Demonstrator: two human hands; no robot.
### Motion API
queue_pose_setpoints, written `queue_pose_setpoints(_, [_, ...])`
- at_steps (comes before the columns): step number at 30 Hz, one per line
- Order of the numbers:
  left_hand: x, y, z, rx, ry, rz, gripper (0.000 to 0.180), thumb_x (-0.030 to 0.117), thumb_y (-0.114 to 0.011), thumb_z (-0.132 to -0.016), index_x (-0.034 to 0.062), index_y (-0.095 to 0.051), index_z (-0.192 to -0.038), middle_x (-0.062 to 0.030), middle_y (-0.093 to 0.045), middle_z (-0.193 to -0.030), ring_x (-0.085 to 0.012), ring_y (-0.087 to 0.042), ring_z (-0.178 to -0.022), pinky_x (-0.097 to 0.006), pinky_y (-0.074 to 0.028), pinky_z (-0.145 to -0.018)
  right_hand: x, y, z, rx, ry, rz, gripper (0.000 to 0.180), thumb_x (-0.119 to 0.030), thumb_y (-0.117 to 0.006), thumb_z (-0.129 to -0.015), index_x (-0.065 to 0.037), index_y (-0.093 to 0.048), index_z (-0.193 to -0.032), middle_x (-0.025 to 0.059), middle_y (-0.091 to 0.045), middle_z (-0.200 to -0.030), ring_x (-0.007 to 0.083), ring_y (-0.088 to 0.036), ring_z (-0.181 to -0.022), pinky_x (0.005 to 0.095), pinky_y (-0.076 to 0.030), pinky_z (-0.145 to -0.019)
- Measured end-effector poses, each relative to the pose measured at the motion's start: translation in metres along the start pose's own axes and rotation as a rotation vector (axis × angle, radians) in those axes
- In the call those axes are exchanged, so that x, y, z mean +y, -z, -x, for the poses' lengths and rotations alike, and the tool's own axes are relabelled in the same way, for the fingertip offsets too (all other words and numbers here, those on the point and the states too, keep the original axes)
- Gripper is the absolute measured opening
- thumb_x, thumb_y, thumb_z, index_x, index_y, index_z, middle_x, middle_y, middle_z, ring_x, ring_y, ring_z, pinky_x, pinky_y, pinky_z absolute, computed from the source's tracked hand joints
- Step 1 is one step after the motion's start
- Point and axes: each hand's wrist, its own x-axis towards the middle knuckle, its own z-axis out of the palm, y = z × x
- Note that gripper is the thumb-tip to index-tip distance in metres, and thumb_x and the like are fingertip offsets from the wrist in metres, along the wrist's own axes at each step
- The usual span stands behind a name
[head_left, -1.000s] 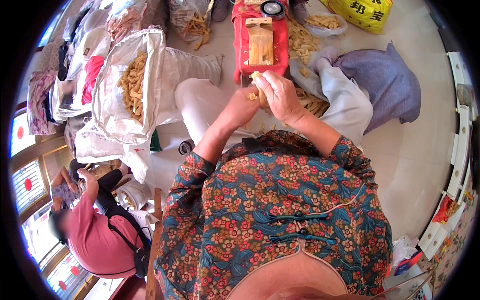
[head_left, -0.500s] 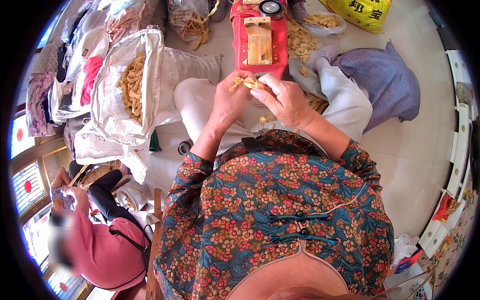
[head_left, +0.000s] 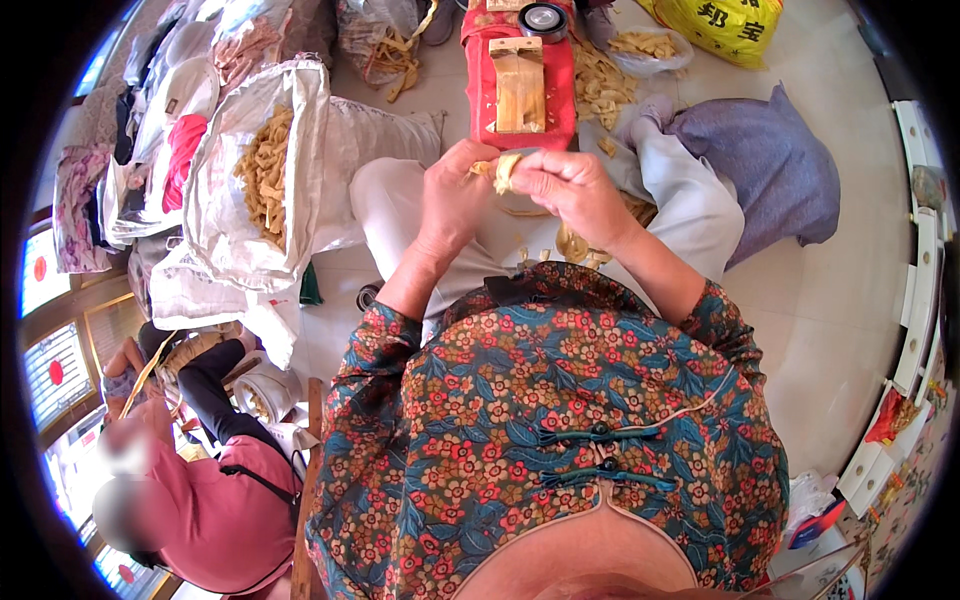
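My left hand (head_left: 455,196) and my right hand (head_left: 583,198) meet in the middle, just below a bench covered in red cloth (head_left: 482,90). Between them is a pale yellow, pliable strip (head_left: 507,174), folded into a loop or knot. The fingers of my right hand pinch its looped part. My left fingers are curled round its other end, partly hidden. On the red cloth, straight ahead of my hands, lies a wooden block (head_left: 519,92) with a raised far end. More strip pieces hang or lie below my right wrist, over a light brown round thing (head_left: 572,243).
An open white sack (head_left: 312,190) of similar yellow strips (head_left: 265,180) stands at my left. Beyond the bench's right side are loose strips (head_left: 603,88), a yellow bag (head_left: 722,28) and a blue-grey cloth (head_left: 765,165). A round black tin (head_left: 542,20) sits on the bench. A person in pink (head_left: 225,510) works at lower left.
My right hand has turned, and the strip's loop now stands up between my hands. More pieces show below my right wrist. The person in pink has shifted, raising a long strip.
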Motion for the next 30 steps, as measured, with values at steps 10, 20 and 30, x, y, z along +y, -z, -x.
queue_pose_setpoints(10, [0.027,-0.015,0.004,-0.278,0.216,0.158,0.021,0.023,-0.055,-0.093,0.0038,-0.062,-0.093,0.0019,-0.053,-0.067,-0.0030,-0.045,-0.061,-0.019,-0.036,-0.055,0.012,0.016,-0.010,0.181,-0.207,-0.298,0.009,-0.013,-0.063,-0.086,-0.009,-0.057,-0.080,-0.0080,-0.048,-0.063,-0.0006,-0.036,-0.048,0.0165,-0.024,-0.040])
queue_pose_setpoints(20, [0.038,-0.001,0.008,-0.344,0.347,0.550,0.022,0.023,-0.054,-0.093,0.0049,-0.053,-0.080,0.0005,-0.049,-0.063,-0.0082,-0.045,-0.056,-0.022,-0.035,-0.052,0.006,0.044,-0.013,0.205,-0.224,-0.372,0.012,-0.017,-0.063,-0.087,-0.012,-0.052,-0.084,-0.0093,-0.044,-0.063,0.0002,-0.031,-0.046,0.0184,-0.020,-0.040])
queue_pose_setpoints(30, [0.026,-0.019,0.003,-0.109,-0.227,-0.564,0.020,0.011,-0.066,-0.080,0.0019,-0.061,-0.097,-0.0124,-0.064,-0.092,-0.0303,-0.063,-0.082,-0.037,-0.051,-0.068,0.026,0.015,-0.019,0.229,-0.138,0.026,0.015,-0.017,-0.062,-0.088,-0.006,-0.055,-0.081,-0.0054,-0.048,-0.061,0.0017,-0.043,-0.052,0.0184,-0.033,-0.044])
